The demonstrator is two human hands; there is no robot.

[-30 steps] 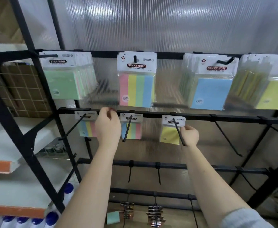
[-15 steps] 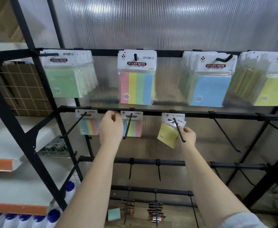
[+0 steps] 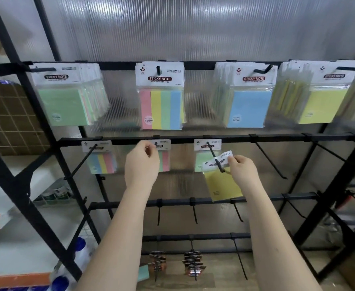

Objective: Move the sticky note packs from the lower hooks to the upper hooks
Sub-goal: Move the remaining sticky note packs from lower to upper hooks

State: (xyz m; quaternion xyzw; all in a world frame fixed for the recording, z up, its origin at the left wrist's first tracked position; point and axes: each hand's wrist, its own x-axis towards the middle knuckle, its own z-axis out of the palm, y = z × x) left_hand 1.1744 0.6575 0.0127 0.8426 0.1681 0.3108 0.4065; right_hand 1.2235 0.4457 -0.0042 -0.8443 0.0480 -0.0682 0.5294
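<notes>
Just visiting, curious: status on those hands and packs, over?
Right hand pinches yellow pack, near hook tip. Left hand pinches striped pack. Green pack behind.

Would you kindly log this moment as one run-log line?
right hand: pinches yellow pack near lower hook tip | left hand: at striped pack, grip unclear | green pack: still hung

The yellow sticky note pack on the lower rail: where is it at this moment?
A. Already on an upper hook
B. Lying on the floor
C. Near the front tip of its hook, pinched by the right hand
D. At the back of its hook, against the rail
C: the right hand pinches the header of the yellow sticky note pack, tilted near the hook's front tip.
</notes>
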